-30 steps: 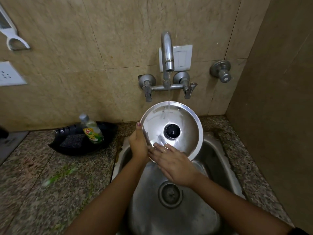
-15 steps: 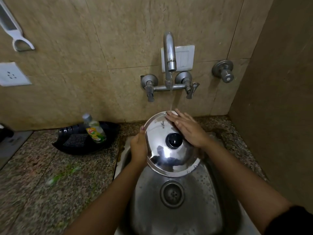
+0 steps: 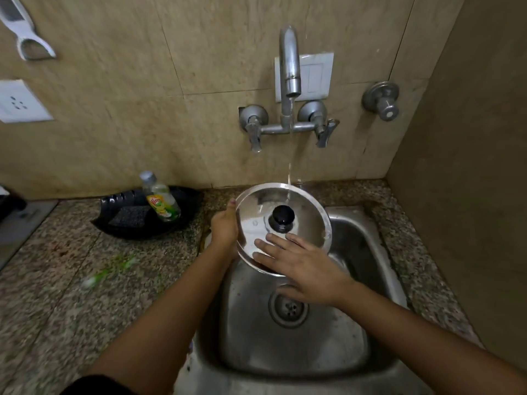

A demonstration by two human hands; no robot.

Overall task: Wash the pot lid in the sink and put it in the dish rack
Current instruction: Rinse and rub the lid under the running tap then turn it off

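Right hand shifted from the lid's far rim to its near edge

The right hand, laid across the far side of the pot lid half a second ago, is now spread flat over the near part, and the black knob has been uncovered under the water stream

A home kitchen is showing here: a steel sink is sitting in a speckled stone counter, a wall tap is running at upper centre, and a dish soap bottle is lying in a black tray at middle left.
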